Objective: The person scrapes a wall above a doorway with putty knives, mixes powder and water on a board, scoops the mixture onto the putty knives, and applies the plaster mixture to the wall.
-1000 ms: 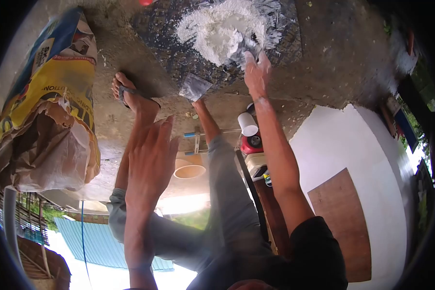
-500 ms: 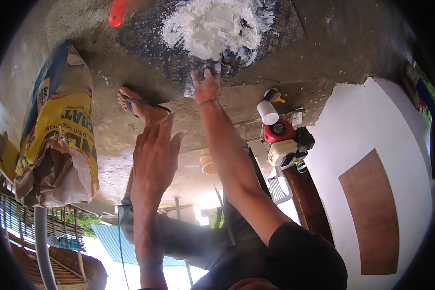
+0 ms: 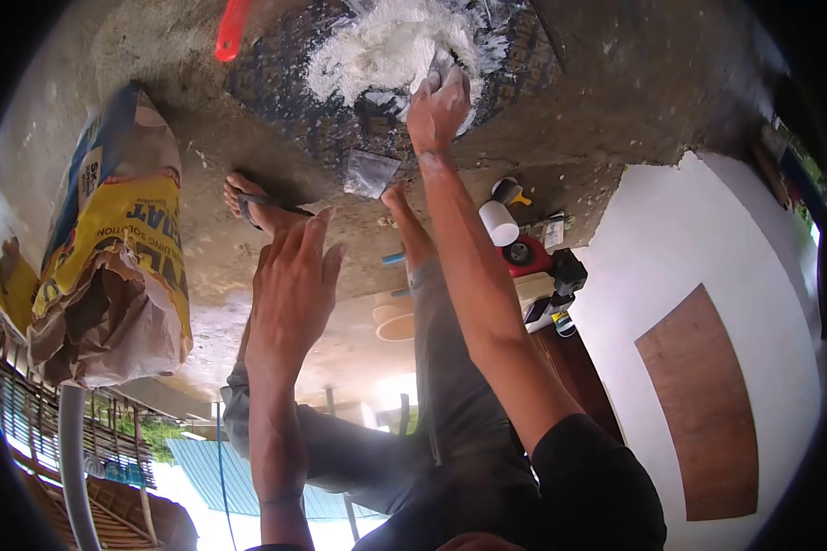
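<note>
My right hand (image 3: 439, 110) is at the near edge of a heap of white powder (image 3: 363, 60). Its fingers are curled around something grey and powder-smeared, too covered to name. Beneath the heap lies a dark printed board (image 3: 285, 101) with white streaks. A flat, square grey metal sheet (image 3: 371, 174) rests at the board's near edge, apart from the hand. My left hand (image 3: 289, 289) hangs in front of my left foot (image 3: 253, 207), fingers stretched out, holding nothing.
A torn yellow and blue paper bag (image 3: 110, 248) stands at the left. A red handle (image 3: 232, 32) lies at the top. On the right are a white cup (image 3: 498, 223), a brush with a yellow handle (image 3: 513, 192), a red machine (image 3: 524, 253) and a white wall (image 3: 634, 248).
My right hand has moved up and right from the metal sheet into the powder, leaving the sheet on the floor. The left hand has barely moved. The view has shifted slightly.
</note>
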`<state>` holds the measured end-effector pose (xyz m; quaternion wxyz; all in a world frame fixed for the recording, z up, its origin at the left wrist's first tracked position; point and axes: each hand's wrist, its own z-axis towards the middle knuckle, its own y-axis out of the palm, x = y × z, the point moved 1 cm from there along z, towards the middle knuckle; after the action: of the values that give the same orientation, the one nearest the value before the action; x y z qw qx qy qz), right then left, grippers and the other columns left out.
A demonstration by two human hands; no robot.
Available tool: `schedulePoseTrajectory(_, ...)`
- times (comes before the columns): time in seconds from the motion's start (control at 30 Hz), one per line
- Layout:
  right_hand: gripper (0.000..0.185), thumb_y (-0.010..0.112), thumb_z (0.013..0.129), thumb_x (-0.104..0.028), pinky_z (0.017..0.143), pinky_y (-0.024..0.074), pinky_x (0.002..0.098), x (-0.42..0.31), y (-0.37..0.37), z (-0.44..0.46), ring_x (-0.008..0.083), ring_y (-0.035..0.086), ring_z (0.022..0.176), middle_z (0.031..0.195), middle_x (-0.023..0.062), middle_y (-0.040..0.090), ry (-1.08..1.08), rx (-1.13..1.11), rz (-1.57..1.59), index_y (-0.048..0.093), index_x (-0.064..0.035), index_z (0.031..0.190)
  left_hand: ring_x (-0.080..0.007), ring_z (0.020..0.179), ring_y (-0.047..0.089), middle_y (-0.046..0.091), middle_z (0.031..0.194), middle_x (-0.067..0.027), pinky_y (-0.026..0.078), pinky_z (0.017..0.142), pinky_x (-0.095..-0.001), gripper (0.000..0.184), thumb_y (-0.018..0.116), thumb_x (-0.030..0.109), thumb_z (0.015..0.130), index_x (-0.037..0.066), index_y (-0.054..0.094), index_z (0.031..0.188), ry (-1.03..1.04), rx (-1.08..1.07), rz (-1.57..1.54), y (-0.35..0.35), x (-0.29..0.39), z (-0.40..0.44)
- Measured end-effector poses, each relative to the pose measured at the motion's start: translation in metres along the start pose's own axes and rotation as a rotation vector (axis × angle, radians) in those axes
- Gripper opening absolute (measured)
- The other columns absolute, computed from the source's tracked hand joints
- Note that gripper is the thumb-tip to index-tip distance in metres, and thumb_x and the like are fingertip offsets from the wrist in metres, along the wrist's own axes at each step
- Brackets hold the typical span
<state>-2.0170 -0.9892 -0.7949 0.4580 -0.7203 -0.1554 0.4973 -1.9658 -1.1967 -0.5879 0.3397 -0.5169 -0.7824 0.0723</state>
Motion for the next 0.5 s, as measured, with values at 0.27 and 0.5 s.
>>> schedulePoseTrajectory(0.27, 0.014, 0.059, 0.090, -0.008, 0.082, 0.0502, 0.0398, 0.040, 0.007, 0.030, 0.0234, 0.058, 0.099, 0.103, 0.0068, 0.060, -0.962, -0.360, -0.555, 0.064, -0.0062, 0.102, -0.0353, 0.119, 0.058, 0.063, 0.128, -0.0156, 0.043, 0.102, -0.0447, 0.037, 0.055, 0.018, 0.098, 0.005, 0.054, 0.133, -0.020, 0.081, -0.006, 0.000, -0.011, -0.013)
schedulePoseTrajectory(0.5, 0.031, 0.053, 0.088, 0.000, 0.088, 0.0526, 0.0462, 0.046, -0.033, 0.083, 0.0342, 0.063, 0.103, 0.106, 0.0150, 0.068, -0.577, -0.269, -0.322, 0.067, -0.0051, 0.115, -0.0352, 0.117, 0.059, 0.063, 0.127, -0.0158, 0.043, 0.102, -0.0448, 0.036, 0.056, 0.016, 0.098, 0.005, 0.055, 0.132, -0.027, 0.099, -0.059, -0.001, -0.018, -0.016)
